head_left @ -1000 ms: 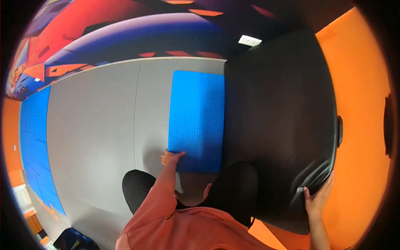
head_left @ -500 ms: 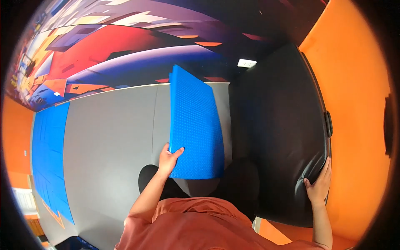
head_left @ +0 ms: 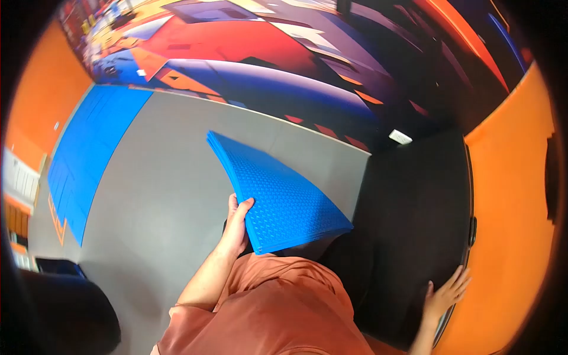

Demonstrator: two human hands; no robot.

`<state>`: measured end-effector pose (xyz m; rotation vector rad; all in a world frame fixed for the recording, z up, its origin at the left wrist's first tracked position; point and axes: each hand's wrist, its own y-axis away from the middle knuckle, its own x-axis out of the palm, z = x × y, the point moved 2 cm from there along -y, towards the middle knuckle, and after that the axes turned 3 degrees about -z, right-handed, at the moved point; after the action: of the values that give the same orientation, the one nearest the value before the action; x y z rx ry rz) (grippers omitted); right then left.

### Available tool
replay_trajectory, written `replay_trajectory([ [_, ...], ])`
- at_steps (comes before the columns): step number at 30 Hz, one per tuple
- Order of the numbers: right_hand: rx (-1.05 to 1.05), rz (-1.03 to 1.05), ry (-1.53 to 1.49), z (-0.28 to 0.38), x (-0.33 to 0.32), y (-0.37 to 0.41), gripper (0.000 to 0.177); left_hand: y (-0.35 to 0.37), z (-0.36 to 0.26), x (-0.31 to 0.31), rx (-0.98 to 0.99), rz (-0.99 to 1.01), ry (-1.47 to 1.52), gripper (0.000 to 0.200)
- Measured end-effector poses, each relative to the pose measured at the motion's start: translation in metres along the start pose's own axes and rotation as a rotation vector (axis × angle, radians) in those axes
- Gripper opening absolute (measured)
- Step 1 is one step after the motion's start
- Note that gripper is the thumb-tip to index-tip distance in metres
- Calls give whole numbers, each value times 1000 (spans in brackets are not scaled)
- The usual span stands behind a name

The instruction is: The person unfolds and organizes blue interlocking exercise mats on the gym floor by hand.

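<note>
My left hand [head_left: 238,222] grips the lower left edge of a folded blue exercise mat [head_left: 278,192], thumb on top and fingers beneath. The mat has a dimpled texture, with several layers showing along its left edge; it is held tilted in front of my body. On the right, my right hand [head_left: 445,300] has its fingers spread at the outer edge of a large black padded surface [head_left: 408,236], beside the orange wall.
Blue floor covering [head_left: 97,154] lies on the grey floor [head_left: 160,177] at left. A dark rounded object [head_left: 74,313] stands at lower left. Ahead is a mural wall [head_left: 284,77] with a white outlet [head_left: 400,136]; an orange wall [head_left: 509,225] borders the right.
The blue mat has swung from near upright to a slant, its lower corner now pointing right. My right hand's fingers have spread at the black edge. The view has turned left.
</note>
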<state>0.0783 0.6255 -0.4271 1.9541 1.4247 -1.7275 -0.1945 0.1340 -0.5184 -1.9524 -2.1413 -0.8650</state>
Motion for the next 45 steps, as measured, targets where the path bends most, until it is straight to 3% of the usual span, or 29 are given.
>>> replay_trajectory([
  [2,-131,3,-348,47,-20,8,97,15,4,-7,-153,-40,222,43],
  [3,-172,117,-655,71,-21,10,86,23,7,-9,-233,-55,330,43],
  [4,-66,332,-887,100,-20,17,74,26,20,-16,-214,-46,407,45],
  [5,-97,469,-1120,122,10,28,67,35,22,-17,-204,-54,411,45],
  [7,51,829,-1402,172,39,42,62,53,27,-16,-241,-65,294,48],
  [8,82,905,-1485,195,58,45,64,59,34,-20,-260,-59,301,54],
  [12,45,1079,-1448,253,91,45,74,78,46,-29,-301,-101,336,62],
  [14,243,1170,-1402,267,80,35,70,79,53,-37,-285,-118,202,58],
  [15,235,1174,-1402,272,81,34,70,81,50,-41,-280,-124,205,58],
  [17,244,1233,-1374,279,84,37,62,82,36,-42,-300,52,388,67],
  [18,244,1232,-1372,279,87,36,62,82,33,-38,-274,17,314,77],
  [20,191,1537,-1453,283,91,40,51,78,37,-39,-294,-24,266,77],
  [25,210,1415,-1476,284,98,59,40,73,69,-54,-345,-171,238,70],
  [26,210,1363,-1507,285,96,63,41,73,73,-57,-373,-244,237,60],
  [29,187,1193,-1590,286,116,80,41,75,70,-65,-444,-152,251,50],
  [30,158,1085,-1636,288,118,82,40,76,66,-68,-466,-145,311,36],
  [31,162,1077,-1641,287,120,82,40,76,63,-71,-464,-138,307,36],
  [33,401,1210,-1888,284,102,74,39,76,56,-73,-441,27,295,31],
  [35,459,1217,-1931,280,85,60,38,79,56,-70,-490,9,270,31],
  [38,483,1146,-1958,273,78,33,34,84,48,-53,-268,-176,143,33],
  [39,455,1076,-1937,271,64,23,30,78,49,-61,-264,-166,141,33],
  [41,484,1040,-1912,266,52,0,23,60,51,-87,36,11,-203,38],
  [45,307,1070,-2062,271,61,-26,23,71,-7,-85,77,75,-358,41],
])
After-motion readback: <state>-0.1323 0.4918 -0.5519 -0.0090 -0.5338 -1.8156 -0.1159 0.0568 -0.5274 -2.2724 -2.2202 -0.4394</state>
